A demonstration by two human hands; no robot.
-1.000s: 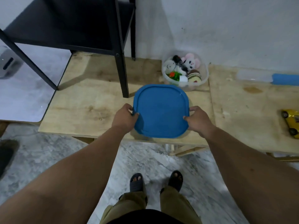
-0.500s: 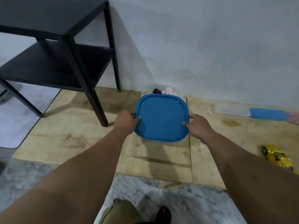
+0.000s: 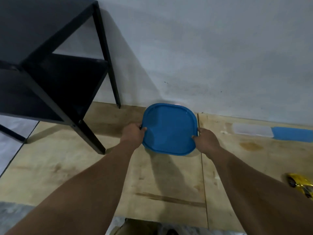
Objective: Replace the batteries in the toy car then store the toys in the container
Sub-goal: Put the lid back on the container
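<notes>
With my left hand (image 3: 133, 133) and right hand (image 3: 204, 140) each pinching the blue lid (image 3: 169, 129), I should square it over the container (image 3: 169, 103) (mostly hidden) before pressing.

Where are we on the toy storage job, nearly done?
Not quite. In hand: the left hand and right hand hold the blue lid by its sides over the clear container at the wall; whether it is seated cannot be told. Left: the yellow toy car lies out on the plywood floor, unstored. Its battery swap cannot be judged.
</notes>
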